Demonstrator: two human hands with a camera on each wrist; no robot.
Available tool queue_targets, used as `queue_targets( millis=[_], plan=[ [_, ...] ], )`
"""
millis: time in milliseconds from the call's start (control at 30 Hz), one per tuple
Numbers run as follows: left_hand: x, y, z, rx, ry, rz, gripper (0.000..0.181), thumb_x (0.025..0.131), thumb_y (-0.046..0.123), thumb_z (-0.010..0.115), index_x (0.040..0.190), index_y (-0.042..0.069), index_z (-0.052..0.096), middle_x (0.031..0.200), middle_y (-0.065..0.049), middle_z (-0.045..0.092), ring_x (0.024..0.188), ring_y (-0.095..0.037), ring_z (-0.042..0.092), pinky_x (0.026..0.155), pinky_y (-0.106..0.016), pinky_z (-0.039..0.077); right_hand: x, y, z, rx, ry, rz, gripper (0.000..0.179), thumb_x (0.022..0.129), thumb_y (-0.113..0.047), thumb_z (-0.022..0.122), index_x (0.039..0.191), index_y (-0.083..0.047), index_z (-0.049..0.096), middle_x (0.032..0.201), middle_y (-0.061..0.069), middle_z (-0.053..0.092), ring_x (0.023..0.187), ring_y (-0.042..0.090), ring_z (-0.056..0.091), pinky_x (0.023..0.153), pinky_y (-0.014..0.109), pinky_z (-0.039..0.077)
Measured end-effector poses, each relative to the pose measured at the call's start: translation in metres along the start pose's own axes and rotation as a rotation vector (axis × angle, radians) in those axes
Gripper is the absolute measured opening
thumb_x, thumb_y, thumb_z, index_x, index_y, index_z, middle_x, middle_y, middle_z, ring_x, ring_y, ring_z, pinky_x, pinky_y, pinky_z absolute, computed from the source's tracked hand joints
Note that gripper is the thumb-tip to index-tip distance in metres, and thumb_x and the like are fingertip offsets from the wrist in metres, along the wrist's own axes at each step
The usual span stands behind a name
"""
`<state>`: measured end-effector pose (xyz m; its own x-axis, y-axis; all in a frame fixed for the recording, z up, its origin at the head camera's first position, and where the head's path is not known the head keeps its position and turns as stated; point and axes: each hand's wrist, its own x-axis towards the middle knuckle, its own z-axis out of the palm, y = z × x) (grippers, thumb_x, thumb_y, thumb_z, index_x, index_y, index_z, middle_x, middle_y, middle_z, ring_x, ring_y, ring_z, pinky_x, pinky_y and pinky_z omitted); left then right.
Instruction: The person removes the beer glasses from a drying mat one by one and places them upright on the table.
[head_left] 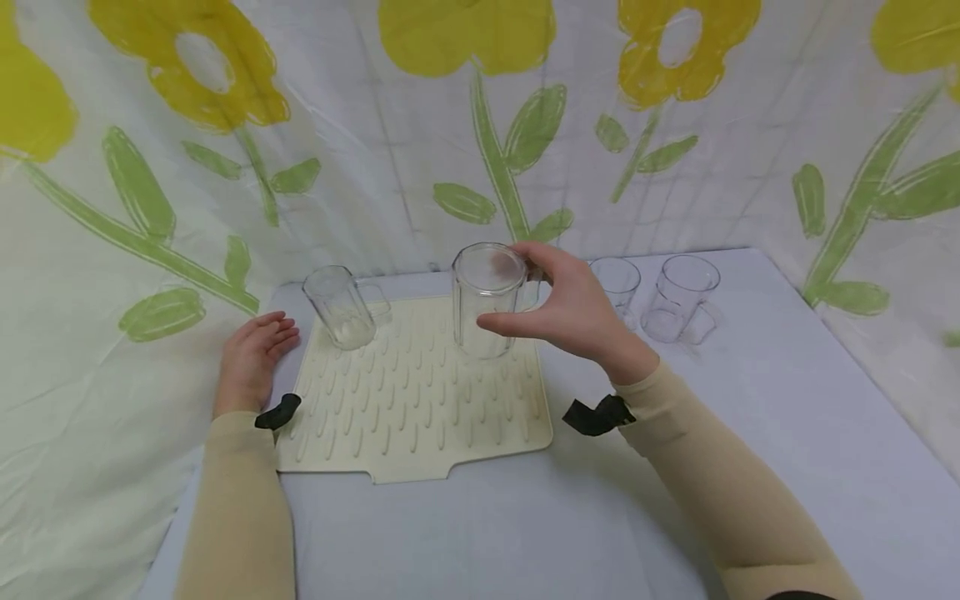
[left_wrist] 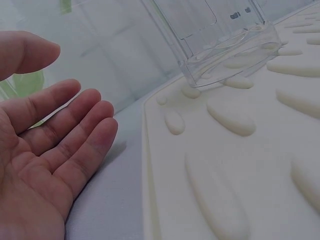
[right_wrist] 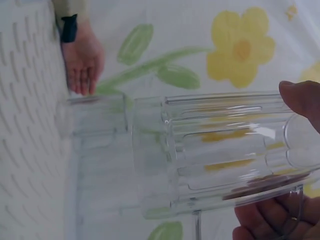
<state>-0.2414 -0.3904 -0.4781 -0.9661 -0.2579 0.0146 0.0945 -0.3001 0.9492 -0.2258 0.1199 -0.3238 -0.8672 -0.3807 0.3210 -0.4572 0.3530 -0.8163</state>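
My right hand point(head_left: 573, 312) grips a clear glass mug point(head_left: 483, 312) above the back right part of a cream ridged drying mat point(head_left: 420, 400). The thumb presses the mug's side, and the other fingers are behind it near the handle. In the right wrist view the held mug point(right_wrist: 220, 150) points its plain-banded end toward the mat. A second glass mug point(head_left: 341, 312) stands on the mat's back left corner, its handle to the right. Beside the mat's left edge, my left hand point(head_left: 255, 358) lies with its palm turned up, fingers loosely bent and holding nothing.
Two more clear glass mugs, one point(head_left: 618, 279) partly behind my right hand and another point(head_left: 681, 298) to its right, stand at the back of the white-covered table point(head_left: 750, 400). A white curtain point(head_left: 360, 167) with painted flowers hangs behind and on the left.
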Motion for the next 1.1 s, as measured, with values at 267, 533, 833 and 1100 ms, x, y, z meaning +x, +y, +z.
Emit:
queue_targets(
  millis=[267, 533, 833, 1100],
  plan=[
    [0.001, -0.003, -0.002, -0.031, -0.019, 0.016, 0.026, 0.113, 0.009, 0.064, 0.137, -0.001, 0.066, 0.121, -0.007, 0.075, 0.109, -0.021, 0.076, 0.099, -0.027, 0.066, -0.006, -0.001, -0.016, 0.012, 0.031, -0.007, 0.067, 0.078, -0.039, 0.103, 0.136, -0.028, 0.072, 0.125, -0.009, 0.073, 0.113, 0.012, 0.066, 0.104, 0.05, 0.055],
    [0.002, -0.003, -0.002, -0.034, -0.022, 0.019, 0.023, 0.113, 0.009, 0.064, 0.135, 0.0, 0.067, 0.12, -0.007, 0.075, 0.11, -0.023, 0.076, 0.098, -0.027, 0.066, -0.012, 0.0, -0.027, -0.008, 0.051, -0.01, 0.065, 0.079, -0.035, 0.103, 0.136, -0.027, 0.073, 0.122, -0.008, 0.073, 0.112, 0.011, 0.067, 0.102, 0.045, 0.054],
    [0.001, -0.001, 0.0, -0.042, -0.011, 0.004, 0.026, 0.113, 0.008, 0.063, 0.138, -0.002, 0.066, 0.12, -0.009, 0.076, 0.11, -0.024, 0.077, 0.098, -0.029, 0.067, -0.015, 0.0, -0.033, 0.001, 0.052, -0.042, 0.061, 0.08, -0.031, 0.103, 0.133, -0.024, 0.074, 0.12, -0.007, 0.074, 0.108, 0.011, 0.068, 0.103, 0.049, 0.054],
    [0.0, 0.009, -0.002, -0.117, -0.028, -0.026, 0.021, 0.114, 0.009, 0.061, 0.134, 0.004, 0.068, 0.124, -0.011, 0.076, 0.11, -0.026, 0.077, 0.097, -0.033, 0.068, -0.016, 0.0, -0.034, 0.006, 0.048, -0.041, 0.06, 0.08, -0.03, 0.103, 0.133, -0.024, 0.074, 0.12, -0.006, 0.074, 0.108, 0.011, 0.067, 0.1, 0.042, 0.055]
  ],
)
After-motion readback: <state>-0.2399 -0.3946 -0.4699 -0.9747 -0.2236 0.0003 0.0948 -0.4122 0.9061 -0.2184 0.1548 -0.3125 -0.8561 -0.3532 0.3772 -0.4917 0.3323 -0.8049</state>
